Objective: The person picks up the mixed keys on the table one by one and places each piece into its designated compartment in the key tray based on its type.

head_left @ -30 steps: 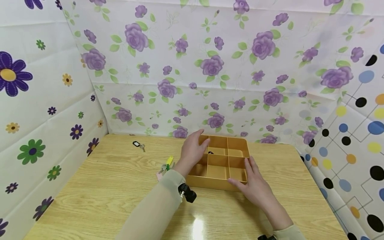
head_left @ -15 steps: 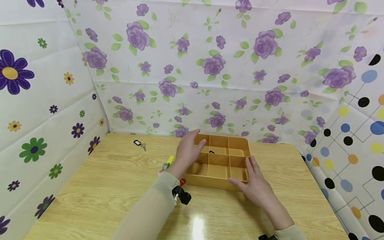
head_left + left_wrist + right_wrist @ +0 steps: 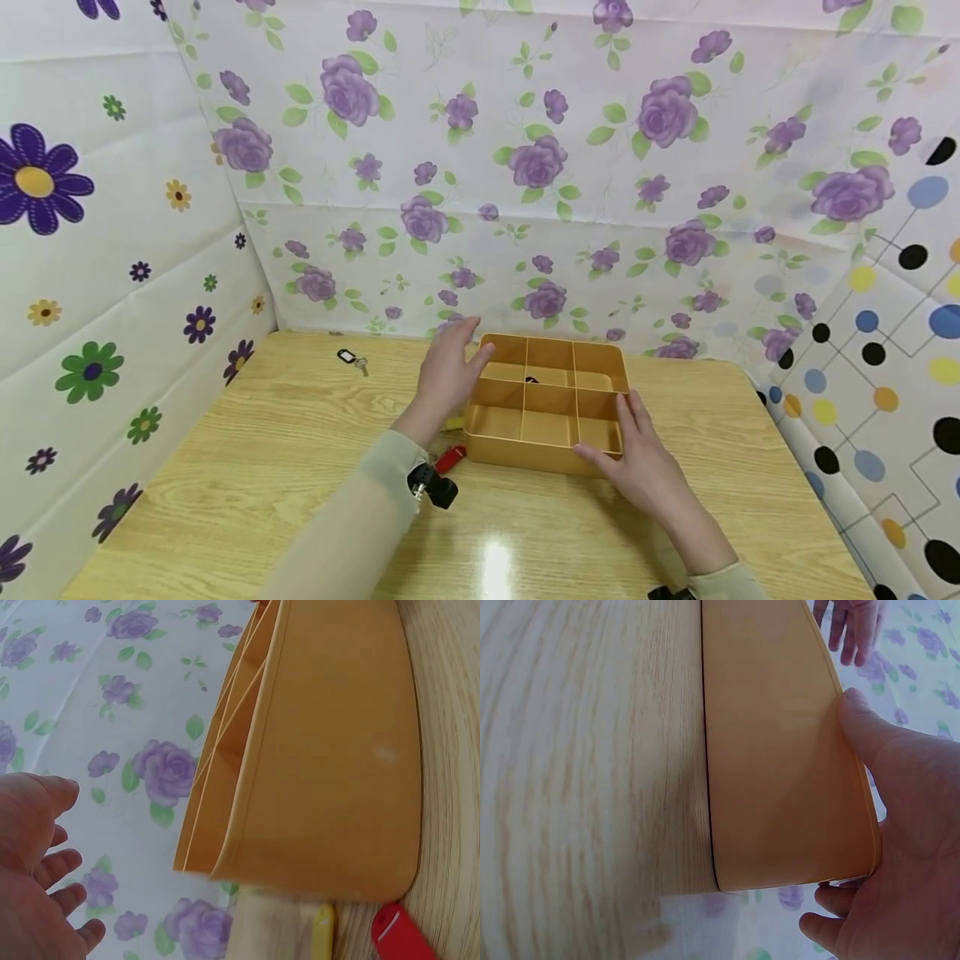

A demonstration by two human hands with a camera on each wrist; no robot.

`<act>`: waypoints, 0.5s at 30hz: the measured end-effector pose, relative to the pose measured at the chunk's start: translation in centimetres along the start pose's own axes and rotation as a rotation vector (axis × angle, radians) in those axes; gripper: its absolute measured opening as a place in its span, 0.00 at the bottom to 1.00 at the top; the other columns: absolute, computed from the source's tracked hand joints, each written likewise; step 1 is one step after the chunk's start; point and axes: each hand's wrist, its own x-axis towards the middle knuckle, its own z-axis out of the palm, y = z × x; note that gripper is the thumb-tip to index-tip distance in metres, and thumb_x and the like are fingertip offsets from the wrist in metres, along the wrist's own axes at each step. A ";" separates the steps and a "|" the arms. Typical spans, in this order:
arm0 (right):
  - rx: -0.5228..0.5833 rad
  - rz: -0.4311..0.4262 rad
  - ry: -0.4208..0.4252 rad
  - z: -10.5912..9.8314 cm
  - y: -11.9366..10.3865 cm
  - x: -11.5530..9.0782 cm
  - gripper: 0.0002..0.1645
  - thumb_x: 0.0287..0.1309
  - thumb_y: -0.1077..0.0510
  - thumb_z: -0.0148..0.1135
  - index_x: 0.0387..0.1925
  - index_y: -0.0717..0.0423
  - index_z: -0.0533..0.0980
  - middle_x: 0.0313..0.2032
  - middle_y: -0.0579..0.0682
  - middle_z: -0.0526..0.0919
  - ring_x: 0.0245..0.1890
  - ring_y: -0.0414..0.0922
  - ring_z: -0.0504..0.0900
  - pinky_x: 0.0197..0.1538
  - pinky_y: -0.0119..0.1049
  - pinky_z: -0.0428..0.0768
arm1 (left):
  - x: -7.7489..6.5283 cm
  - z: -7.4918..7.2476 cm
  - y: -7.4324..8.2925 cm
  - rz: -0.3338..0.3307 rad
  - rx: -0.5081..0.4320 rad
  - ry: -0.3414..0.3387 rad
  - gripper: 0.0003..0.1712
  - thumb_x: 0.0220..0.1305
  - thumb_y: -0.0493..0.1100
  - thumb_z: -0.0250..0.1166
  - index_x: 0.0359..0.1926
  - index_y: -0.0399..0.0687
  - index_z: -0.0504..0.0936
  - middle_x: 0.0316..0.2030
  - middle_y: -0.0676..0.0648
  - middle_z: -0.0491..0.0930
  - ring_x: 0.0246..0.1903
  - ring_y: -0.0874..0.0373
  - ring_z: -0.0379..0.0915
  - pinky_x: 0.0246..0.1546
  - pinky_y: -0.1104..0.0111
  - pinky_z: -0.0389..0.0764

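A tan divided organizer box (image 3: 525, 452) stands on the table, with several compartments open at the top. My right hand (image 3: 645, 462) grips its front right corner; in the right wrist view the thumb (image 3: 866, 724) lies at the front rim and the fingers reach round the side. My left hand (image 3: 442, 379) is off the box's left side, fingers apart and holding nothing, as the left wrist view also shows. A small black item (image 3: 532, 380) lies in the back middle compartment, mostly hidden by the divider. By the box's left end are a red key tag (image 3: 450, 460) and a yellow tag (image 3: 454, 424), partly covered.
A key ring with a black tag (image 3: 347, 356) lies at the table's back left. Floral cloth (image 3: 420, 275) hangs right behind the wooden table (image 3: 225, 492), with patterned cloths on both sides. Black wrist cameras (image 3: 432, 485) are strapped to the arms.
My left hand has moved left, away from the box's left compartments, uncovering them and the red tag and covering the keys beside it. The right hand stays at its corner.
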 end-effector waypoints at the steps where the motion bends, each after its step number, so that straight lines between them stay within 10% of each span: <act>1: 0.000 0.001 -0.001 0.0 0.0 0.0 0.73 0.71 0.20 0.60 0.88 0.65 0.41 0.88 0.65 0.33 0.78 0.75 0.62 0.62 0.71 0.79 | 0.0 -0.2 -0.1 0.002 -0.003 0.002 0.33 0.84 0.52 0.65 0.80 0.42 0.72 0.77 0.39 0.73 0.78 0.40 0.65 0.76 0.44 0.70; 15: -0.002 0.002 -0.007 0.1 0.0 0.1 0.77 0.68 0.15 0.57 0.88 0.65 0.40 0.88 0.66 0.34 0.78 0.74 0.63 0.62 0.70 0.80 | -0.7 -3.3 -1.3 0.054 0.061 0.028 0.33 0.83 0.49 0.67 0.79 0.40 0.73 0.76 0.37 0.73 0.78 0.36 0.64 0.77 0.40 0.67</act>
